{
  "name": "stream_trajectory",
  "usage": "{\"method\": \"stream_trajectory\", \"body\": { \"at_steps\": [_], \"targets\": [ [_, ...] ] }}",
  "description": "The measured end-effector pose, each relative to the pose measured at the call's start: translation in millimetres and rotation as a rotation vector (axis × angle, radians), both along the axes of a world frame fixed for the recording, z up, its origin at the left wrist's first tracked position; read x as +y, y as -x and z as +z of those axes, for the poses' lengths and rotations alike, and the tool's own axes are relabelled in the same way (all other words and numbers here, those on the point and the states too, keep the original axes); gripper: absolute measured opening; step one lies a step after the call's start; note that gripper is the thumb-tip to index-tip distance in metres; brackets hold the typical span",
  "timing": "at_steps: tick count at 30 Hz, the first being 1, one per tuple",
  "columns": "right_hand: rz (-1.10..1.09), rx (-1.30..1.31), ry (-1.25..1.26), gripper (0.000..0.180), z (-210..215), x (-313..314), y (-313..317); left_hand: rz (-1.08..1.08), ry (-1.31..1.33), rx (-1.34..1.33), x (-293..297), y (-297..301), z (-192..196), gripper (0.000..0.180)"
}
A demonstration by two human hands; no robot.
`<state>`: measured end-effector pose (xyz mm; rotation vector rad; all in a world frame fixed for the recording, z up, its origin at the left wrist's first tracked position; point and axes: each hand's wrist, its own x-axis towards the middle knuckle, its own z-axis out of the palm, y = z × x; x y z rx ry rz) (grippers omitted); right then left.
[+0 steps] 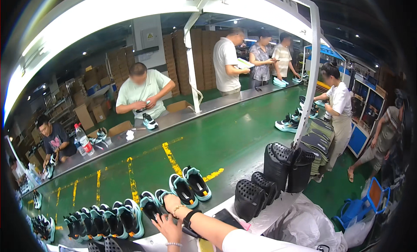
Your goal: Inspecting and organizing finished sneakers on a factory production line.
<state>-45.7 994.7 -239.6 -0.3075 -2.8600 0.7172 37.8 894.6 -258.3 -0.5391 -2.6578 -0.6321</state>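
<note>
Water bottle, stacked black baskets

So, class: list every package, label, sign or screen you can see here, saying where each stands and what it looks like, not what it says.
Warning sign: on the back wall panel, small yellow triangle on white.
Cardboard boxes: stacked high along the back wall, brown.
Open boxes: far edge of the green belt, brown, low.
Water bottle: far belt edge at left, clear with a red label.
Phone: by the person's forearm, flat, dark screen.

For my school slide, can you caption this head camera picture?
Right hand touches a teal shoe on the green belt; left hand waits close by.
</note>
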Motion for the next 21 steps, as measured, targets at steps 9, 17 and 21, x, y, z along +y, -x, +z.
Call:
{"method": "stream_trajectory", "body": {
  "at_steps": [9,17,21],
  "targets": [
    [0.016,0.533,-0.049,0.03,133,120,-212,0.144,-0.125,0.218,24,6,39,0.03],
    [-0.36,-0.003,-0.453,0.048,151,180,-292,-0.217,0.144,-0.353,119,91,18,0.033],
    [-0.442,-0.096,-0.41,0.052,141,188,-293,-0.379,0.632,-0.386,145,152,-14,0.028]
  ]
}}
